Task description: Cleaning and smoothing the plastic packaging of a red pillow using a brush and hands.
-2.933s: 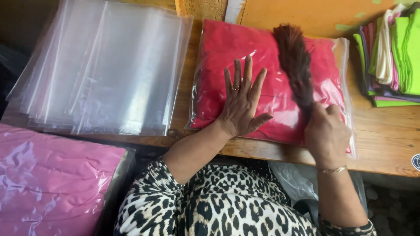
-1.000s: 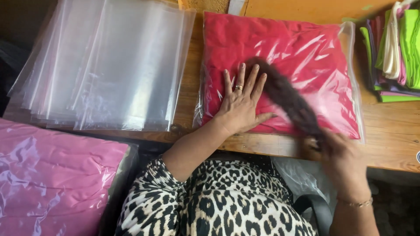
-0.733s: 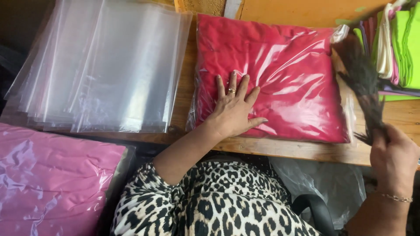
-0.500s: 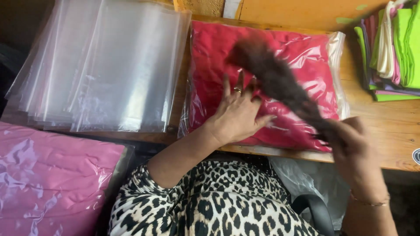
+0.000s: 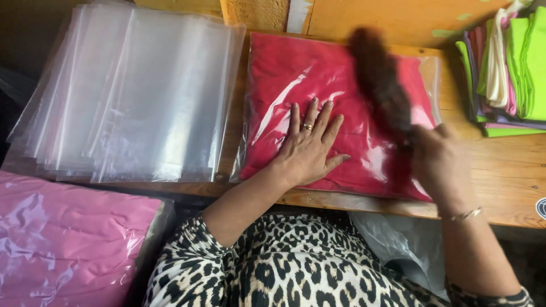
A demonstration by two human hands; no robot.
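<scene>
A red folded cloth in a clear plastic bag (image 5: 296,79) lies flat on the wooden table (image 5: 506,176). My left hand (image 5: 307,149) rests palm down on its lower middle, fingers spread, a ring on one finger. My right hand (image 5: 441,165) is closed around the handle of a dark brown bristle brush (image 5: 380,85). The brush is blurred and lies over the right half of the bag, its tip near the bag's far edge.
A stack of empty clear plastic bags (image 5: 131,91) covers the table's left part. A pink bagged cloth (image 5: 68,244) lies at lower left. Folded green, white and pink cloths (image 5: 512,62) are piled at far right. Crumpled plastic (image 5: 398,244) hangs under the table edge.
My right hand has swept the brush back and forth across the red bag; now it points toward the far edge. My left hand has stayed pressed on the bag.
</scene>
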